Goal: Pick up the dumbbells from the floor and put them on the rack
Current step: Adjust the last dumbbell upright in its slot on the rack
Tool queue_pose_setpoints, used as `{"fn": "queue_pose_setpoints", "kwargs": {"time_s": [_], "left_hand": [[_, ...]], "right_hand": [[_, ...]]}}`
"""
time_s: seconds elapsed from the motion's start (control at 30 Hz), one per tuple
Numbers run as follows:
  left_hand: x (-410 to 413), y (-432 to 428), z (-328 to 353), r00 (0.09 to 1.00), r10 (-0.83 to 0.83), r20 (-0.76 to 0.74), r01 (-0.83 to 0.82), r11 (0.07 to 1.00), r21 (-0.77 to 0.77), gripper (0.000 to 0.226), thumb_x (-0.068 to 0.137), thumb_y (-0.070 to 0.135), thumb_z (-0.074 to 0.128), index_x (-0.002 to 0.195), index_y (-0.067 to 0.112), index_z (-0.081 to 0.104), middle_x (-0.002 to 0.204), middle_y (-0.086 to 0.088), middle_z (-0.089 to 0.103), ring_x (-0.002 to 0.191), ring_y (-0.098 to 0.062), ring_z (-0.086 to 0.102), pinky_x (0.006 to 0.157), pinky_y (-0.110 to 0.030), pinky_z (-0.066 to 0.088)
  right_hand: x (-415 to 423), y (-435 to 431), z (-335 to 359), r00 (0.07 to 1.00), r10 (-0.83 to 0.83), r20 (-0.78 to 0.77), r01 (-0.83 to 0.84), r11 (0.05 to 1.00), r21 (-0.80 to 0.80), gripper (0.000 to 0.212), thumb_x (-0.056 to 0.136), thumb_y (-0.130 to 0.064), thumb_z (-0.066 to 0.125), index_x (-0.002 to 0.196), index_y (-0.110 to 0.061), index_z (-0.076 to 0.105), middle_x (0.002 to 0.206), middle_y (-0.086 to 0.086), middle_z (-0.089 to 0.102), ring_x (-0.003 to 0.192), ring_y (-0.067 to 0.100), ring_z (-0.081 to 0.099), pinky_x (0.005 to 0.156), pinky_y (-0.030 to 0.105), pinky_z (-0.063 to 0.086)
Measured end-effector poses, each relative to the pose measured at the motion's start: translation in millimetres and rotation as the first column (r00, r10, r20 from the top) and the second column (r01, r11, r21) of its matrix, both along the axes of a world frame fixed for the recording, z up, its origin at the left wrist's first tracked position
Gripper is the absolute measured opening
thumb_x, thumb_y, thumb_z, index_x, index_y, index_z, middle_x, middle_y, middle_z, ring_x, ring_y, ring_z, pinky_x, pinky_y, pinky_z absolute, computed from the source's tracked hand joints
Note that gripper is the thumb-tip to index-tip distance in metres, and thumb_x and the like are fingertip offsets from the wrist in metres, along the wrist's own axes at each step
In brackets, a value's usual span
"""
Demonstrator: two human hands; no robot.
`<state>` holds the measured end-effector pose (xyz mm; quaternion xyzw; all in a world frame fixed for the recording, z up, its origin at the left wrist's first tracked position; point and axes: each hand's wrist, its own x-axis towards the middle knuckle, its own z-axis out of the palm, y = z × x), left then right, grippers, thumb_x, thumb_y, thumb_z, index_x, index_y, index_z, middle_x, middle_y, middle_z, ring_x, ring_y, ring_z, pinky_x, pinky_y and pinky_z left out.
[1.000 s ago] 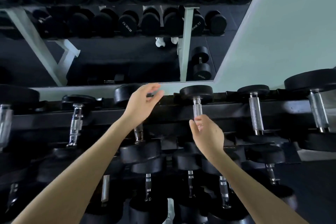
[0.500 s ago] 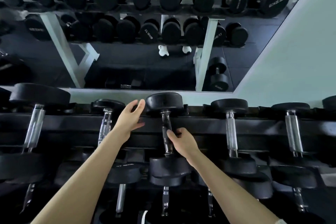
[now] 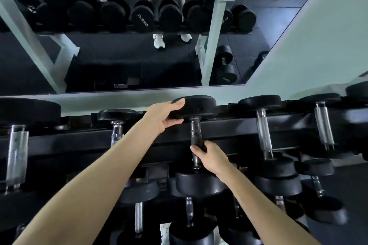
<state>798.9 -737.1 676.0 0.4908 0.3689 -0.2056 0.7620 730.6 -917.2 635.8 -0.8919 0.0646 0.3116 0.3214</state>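
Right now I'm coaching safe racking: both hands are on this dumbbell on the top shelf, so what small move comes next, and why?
Probably ease both hands off. The dumbbell seems to lie on the rack in line with its neighbours, the left hand steadying its far head and the right hand gripping the handle. Let go gently, checking it doesn't roll.

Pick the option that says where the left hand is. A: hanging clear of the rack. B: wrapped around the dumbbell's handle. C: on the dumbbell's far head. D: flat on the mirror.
C: the left hand cups the far head of the dumbbell, while the right hand holds its handle.
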Motion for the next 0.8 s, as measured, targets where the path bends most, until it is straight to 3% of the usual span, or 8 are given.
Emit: {"fn": "queue_pose_setpoints", "kwargs": {"time_s": [0.2,0.3,0.53,0.67,0.73,0.8], "left_hand": [[2.6,-0.8,8.7,0.999,-0.026,-0.032,0.026,1.000,0.002,0.077,0.060,0.015,0.086,0.127,0.003,0.051,0.146,-0.016,0.035,0.121,-0.039,0.052,0.074,-0.042,0.061],[-0.9,0.3,11.3,0.999,-0.048,-0.021,0.048,0.999,-0.017,0.066,0.065,0.015,0.083,0.122,0.003,0.051,0.148,-0.015,0.032,0.128,-0.038,0.046,0.077,-0.041,0.060],[-9.5,5.1,21.7,0.996,-0.088,0.007,0.088,0.995,-0.043,0.048,0.076,0.016,0.075,0.116,0.005,0.052,0.129,-0.015,0.043,0.113,-0.035,0.056,0.082,-0.039,0.057],[-15.1,7.7,29.5,0.991,-0.134,0.027,0.133,0.990,0.035,0.053,0.076,0.021,0.076,0.121,0.006,0.053,0.138,-0.017,0.044,0.120,-0.031,0.053,0.075,-0.039,0.060],[-21.4,14.2,37.8,0.990,-0.140,0.018,0.138,0.988,0.075,0.036,0.080,0.023,0.072,0.109,0.007,0.055,0.138,-0.023,0.043,0.122,-0.034,0.052,0.078,-0.039,0.058],[-30.1,25.3,46.1,0.992,-0.121,0.022,0.118,0.986,0.117,0.041,0.084,0.024,0.067,0.118,0.006,0.052,0.137,-0.027,0.043,0.115,-0.037,0.056,0.086,-0.039,0.055]], "right_hand": [[-3.0,1.6,1.4,0.997,-0.072,-0.002,0.072,0.997,0.035,0.044,0.089,-0.055,0.051,0.114,-0.021,0.061,0.105,-0.001,0.069,0.099,0.023,0.064,0.089,0.040,0.051],[-3.7,4.2,-0.5,0.996,-0.089,-0.003,0.089,0.995,0.041,0.043,0.088,-0.055,0.051,0.111,-0.020,0.061,0.098,-0.002,0.069,0.095,0.021,0.065,0.088,0.041,0.052],[-5.2,14.3,6.1,0.998,-0.069,0.004,0.070,0.997,-0.018,0.046,0.088,-0.056,0.050,0.106,-0.015,0.061,0.090,0.000,0.068,0.088,0.022,0.066,0.077,0.037,0.052],[-5.4,13.7,12.5,0.999,-0.032,0.016,0.033,0.997,-0.066,0.051,0.088,-0.057,0.049,0.110,-0.012,0.059,0.098,0.002,0.067,0.091,0.022,0.064,0.082,0.039,0.053],[-6.3,12.7,19.9,0.998,-0.017,0.056,0.023,0.993,-0.114,0.056,0.089,-0.058,0.047,0.119,-0.011,0.056,0.110,0.003,0.067,0.101,0.024,0.063,0.084,0.038,0.051],[-10.5,11.3,30.0,0.989,0.003,0.145,0.026,0.979,-0.200,0.059,0.091,-0.055,0.044,0.132,-0.012,0.050,0.122,0.004,0.065,0.112,0.026,0.061,0.086,0.036,0.048]]}}
